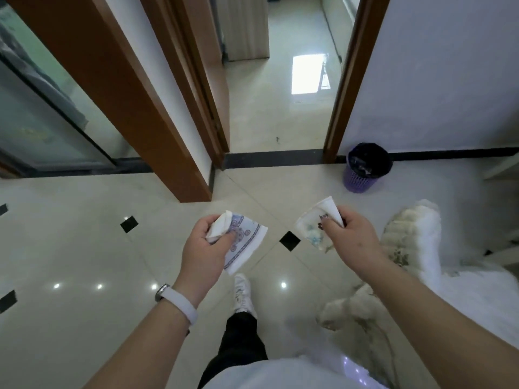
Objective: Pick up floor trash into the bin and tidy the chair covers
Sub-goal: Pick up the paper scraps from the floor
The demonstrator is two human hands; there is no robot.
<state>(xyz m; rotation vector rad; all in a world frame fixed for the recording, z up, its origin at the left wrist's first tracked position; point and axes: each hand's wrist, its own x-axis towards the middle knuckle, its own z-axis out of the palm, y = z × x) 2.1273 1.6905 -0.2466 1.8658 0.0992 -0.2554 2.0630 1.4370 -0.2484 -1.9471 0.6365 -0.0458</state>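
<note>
My left hand (202,245) grips a folded white paper piece with a blue pattern (244,242). My right hand (348,234) pinches a white crumpled wrapper with blue-green marks (313,230). Both are held above the tiled floor. A purple mesh bin with a dark liner (365,169) stands by the white wall ahead on the right, some trash inside. Chairs with cream quilted covers (412,237) stand at my right, under my right forearm.
An open doorway with brown wooden frames (345,88) leads to another room straight ahead. A glass door (42,113) is at the left. The glossy floor (84,248) has small black inset tiles. My foot in a white shoe (243,293) is below.
</note>
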